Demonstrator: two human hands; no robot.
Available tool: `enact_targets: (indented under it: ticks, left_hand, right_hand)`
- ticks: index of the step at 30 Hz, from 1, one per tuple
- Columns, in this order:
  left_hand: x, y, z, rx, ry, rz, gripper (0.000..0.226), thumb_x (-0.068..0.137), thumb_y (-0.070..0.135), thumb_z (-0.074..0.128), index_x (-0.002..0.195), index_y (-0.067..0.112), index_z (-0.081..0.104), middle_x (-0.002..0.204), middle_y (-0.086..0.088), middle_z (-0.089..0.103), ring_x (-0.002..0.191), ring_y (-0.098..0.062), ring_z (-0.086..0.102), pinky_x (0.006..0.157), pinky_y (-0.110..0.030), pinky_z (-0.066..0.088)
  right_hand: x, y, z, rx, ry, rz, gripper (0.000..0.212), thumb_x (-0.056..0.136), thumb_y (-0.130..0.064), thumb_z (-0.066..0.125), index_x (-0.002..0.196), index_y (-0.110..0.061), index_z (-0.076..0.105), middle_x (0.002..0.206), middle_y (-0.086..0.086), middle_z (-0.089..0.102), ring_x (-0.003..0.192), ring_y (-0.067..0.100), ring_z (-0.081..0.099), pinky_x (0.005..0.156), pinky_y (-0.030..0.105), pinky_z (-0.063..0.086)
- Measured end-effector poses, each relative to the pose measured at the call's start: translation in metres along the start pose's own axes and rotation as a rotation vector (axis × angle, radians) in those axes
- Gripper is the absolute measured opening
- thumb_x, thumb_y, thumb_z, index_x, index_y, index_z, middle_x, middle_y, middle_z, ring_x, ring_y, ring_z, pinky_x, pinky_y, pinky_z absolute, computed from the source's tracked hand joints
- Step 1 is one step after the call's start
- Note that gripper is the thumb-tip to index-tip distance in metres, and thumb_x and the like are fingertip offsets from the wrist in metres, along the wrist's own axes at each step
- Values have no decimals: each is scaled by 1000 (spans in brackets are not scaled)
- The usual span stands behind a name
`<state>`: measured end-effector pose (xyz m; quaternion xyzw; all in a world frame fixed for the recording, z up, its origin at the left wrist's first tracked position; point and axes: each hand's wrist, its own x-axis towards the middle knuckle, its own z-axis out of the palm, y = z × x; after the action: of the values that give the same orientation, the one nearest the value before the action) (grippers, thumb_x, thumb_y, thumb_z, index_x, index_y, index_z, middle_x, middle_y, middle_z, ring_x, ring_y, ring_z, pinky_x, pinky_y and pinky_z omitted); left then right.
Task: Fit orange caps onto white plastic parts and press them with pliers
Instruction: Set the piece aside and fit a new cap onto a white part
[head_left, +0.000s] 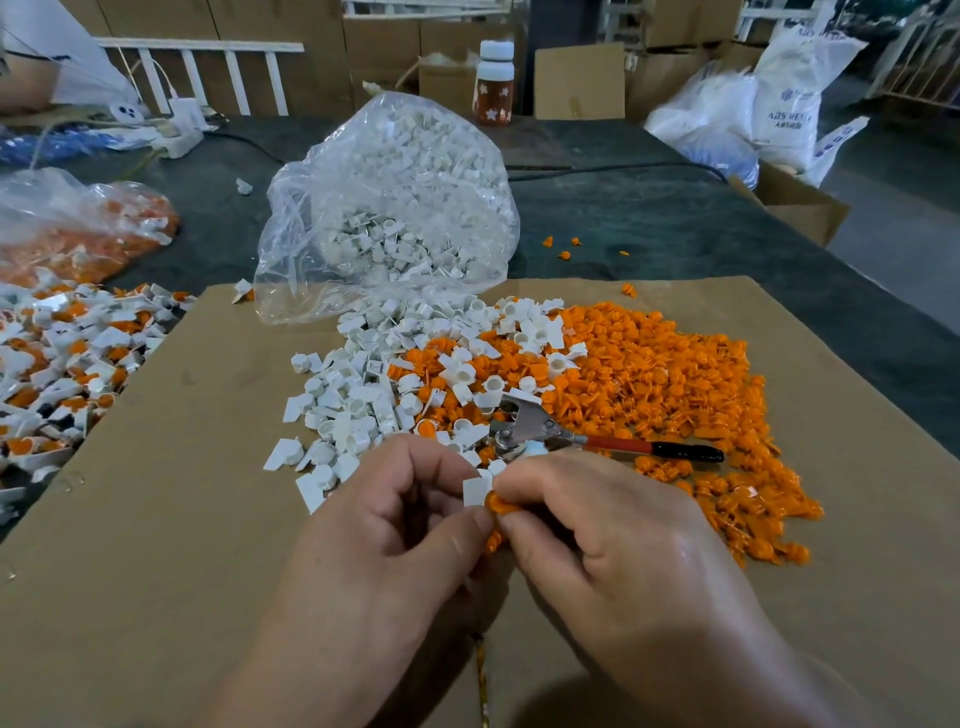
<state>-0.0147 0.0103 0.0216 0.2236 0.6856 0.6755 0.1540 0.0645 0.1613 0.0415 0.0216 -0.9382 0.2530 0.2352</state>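
Left hand (395, 525) pinches a small white plastic part with a flat tab (475, 491) between thumb and forefinger. The right hand (613, 525) pinches a round orange plastic cap (500, 504) against it. The two pieces touch, raised over the near middle of the brown cardboard sheet (156, 519), likely so the cap can be lined up by eye. Fingers hide the joint, so I cannot tell whether the cap is seated.

Metal-headed pliers with a red and black handle (545, 431) lie just beyond the hands, handle towards the sheet's right edge. That seems handy for the right hand once the cap is on.

Loose white parts (353, 405) are heaped left of the sheet's middle and loose orange caps (675, 374) towards its right edge, each on the side of the hand that holds its kind.

Only the held part's pale, matte, squarish tab shows. Of the cap, only a bright rounded rim shows.
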Motion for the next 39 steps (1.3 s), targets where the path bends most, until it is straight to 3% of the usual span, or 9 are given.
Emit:
enact_targets:
  ticks: [2, 6, 9, 21, 23, 28, 31, 35, 39]
  left_hand:
    - [-1, 0, 0, 49, -16, 12, 32, 58, 45, 75, 85, 28, 71, 67, -7, 66, 59, -24, 62, 55, -36, 52]
    - [2, 0, 5, -172, -27, -58, 13, 65, 14, 78, 74, 17, 70, 60, -19, 61, 45, -28, 55, 46, -35, 49]
    - [4, -1, 7, -289, -33, -119, 11, 67, 8, 73, 76, 11, 68, 59, -24, 57, 41, -27, 53, 50, -38, 49]
    - [4, -4, 6, -321, 3, -99, 15, 65, 5, 74, 77, 13, 70, 62, -16, 59, 45, -28, 55, 51, -35, 48]
    - [4, -3, 5, -293, -1, -95, 18, 63, 8, 78, 78, 14, 70, 63, -15, 59, 45, -28, 55, 51, -36, 49]
    - [1, 5, 5, -203, -81, -33, 27, 56, 32, 80, 79, 19, 71, 60, -12, 66, 46, -20, 60, 43, -28, 49]
    - [-3, 1, 4, -52, -51, 28, 28, 59, 41, 76, 82, 26, 71, 60, -3, 66, 52, -20, 59, 48, -31, 48]
    - [-5, -2, 5, 69, -3, 53, 34, 61, 46, 73, 90, 30, 69, 70, -17, 64, 65, -42, 60, 57, -58, 50]
    - [-6, -1, 5, 178, -1, 108, 36, 59, 52, 70, 91, 34, 69, 65, -2, 66, 60, -28, 62, 51, -41, 52]
  right_hand:
    - [1, -1, -1, -25, 12, -6, 14, 91, -39, 47, 98, -36, 59, 86, -19, 60, 77, -1, 57, 58, 19, 49]
    - [0, -1, -1, -33, 25, -21, 12, 91, -37, 48, 98, -36, 58, 88, -19, 60, 78, -1, 57, 58, 20, 50]
    - [0, 1, -1, 8, 25, -19, 10, 92, -35, 51, 98, -35, 59, 92, -18, 59, 81, 2, 59, 60, 24, 50]
    - [0, 1, 2, 207, -9, 52, 9, 89, -32, 60, 97, -34, 61, 103, -18, 61, 95, 2, 61, 70, 14, 49]
    - [1, 1, -1, 391, -47, 124, 12, 88, -40, 59, 96, -33, 65, 101, -14, 64, 90, 4, 65, 68, 13, 52]
    - [3, 8, -3, 835, -190, 421, 17, 81, -36, 67, 98, -38, 69, 80, 4, 73, 66, 18, 71, 61, 37, 61]
    - [5, 12, 0, 953, -212, 481, 23, 75, -35, 75, 97, -33, 71, 75, 11, 71, 62, 23, 70, 61, 44, 59]
    - [3, 15, 2, 990, -222, 475, 28, 72, -38, 74, 99, -31, 71, 76, 7, 71, 63, 21, 69, 61, 43, 58]
    - [4, 16, 3, 995, -231, 482, 26, 73, -38, 74, 99, -32, 72, 72, 4, 70, 61, 20, 69, 59, 40, 56]
